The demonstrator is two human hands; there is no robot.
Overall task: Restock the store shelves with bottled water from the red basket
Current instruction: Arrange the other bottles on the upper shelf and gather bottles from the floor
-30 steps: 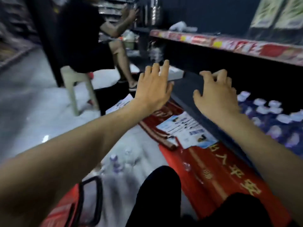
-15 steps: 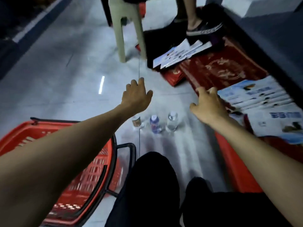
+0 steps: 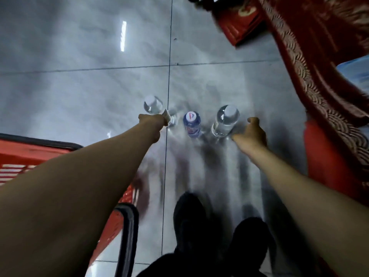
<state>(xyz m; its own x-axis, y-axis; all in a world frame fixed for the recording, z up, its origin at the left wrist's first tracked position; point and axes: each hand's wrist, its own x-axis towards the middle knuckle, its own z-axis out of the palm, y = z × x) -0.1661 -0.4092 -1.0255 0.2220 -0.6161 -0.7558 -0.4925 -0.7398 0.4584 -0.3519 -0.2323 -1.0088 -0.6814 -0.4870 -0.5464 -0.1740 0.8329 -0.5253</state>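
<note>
Three water bottles stand in a row on the grey tiled floor. My left hand [image 3: 154, 121] is wrapped around the left clear bottle [image 3: 153, 104], its white cap showing above my fingers. A blue-labelled bottle [image 3: 192, 123] stands untouched in the middle. My right hand [image 3: 252, 131] is against the side of the right clear bottle [image 3: 225, 120], fingers curled behind it; the grip itself is hidden. The red basket [image 3: 24, 156] with black rim and handle sits at the lower left, under my left forearm.
A red and gold patterned cloth [image 3: 311, 62] runs along the right side over red packaging [image 3: 327, 156]. A red box [image 3: 241, 27] lies at the top right. My dark shoes [image 3: 191, 220] are at the bottom centre. Bare floor tiles stretch away at the upper left.
The view has tilted from the shelf down to the floor. Both hands have dropped from the air to the bottles; the left now grips the left bottle, the right reaches the right one.
</note>
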